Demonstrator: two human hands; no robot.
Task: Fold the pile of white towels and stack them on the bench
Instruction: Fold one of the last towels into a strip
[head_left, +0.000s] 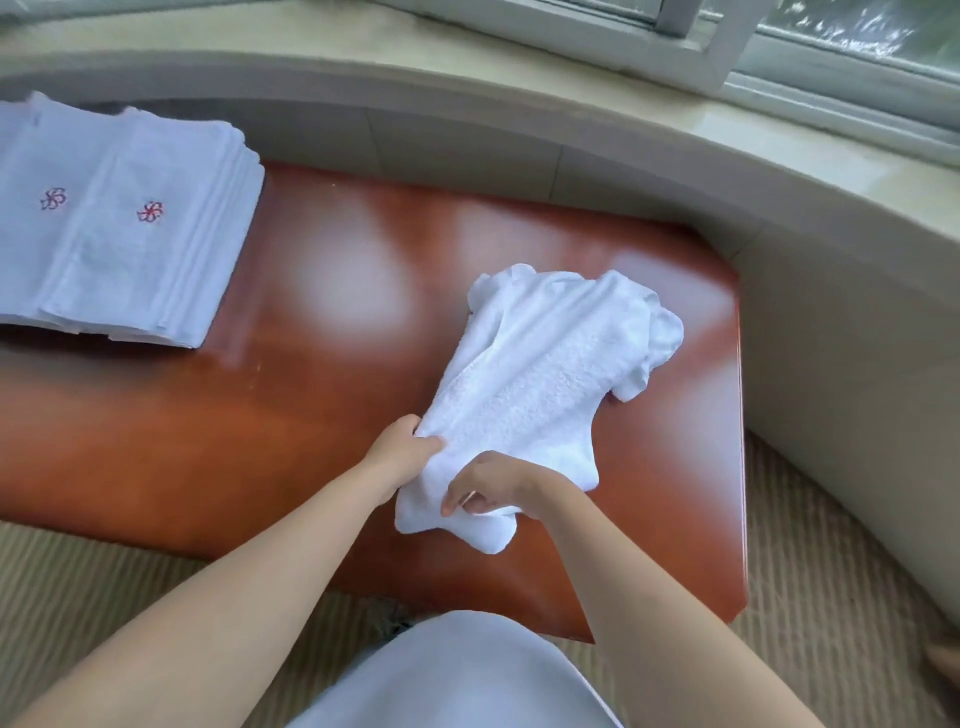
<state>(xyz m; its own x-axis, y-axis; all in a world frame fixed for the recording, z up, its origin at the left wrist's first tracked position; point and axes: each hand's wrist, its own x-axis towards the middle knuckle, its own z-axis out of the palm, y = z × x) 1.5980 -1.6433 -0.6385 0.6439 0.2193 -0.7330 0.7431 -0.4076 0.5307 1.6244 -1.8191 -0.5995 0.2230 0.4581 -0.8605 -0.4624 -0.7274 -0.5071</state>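
Item: crumpled white terry towel (550, 374), stretching away from my grip on the glossy red-brown desk (208, 441). Left hand (400, 447) and right hand (488, 486) pinched its near end. Step: spreading flat. Next, I judged: find corners, fold, carry to the folded white stack (119, 228), well left.

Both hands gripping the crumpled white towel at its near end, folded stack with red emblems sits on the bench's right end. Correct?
Not quite. The head view shows the folded stack with red emblems on the left end of the bench, not the right. The rest holds: left hand and right hand both grip the crumpled white towel at its near end.
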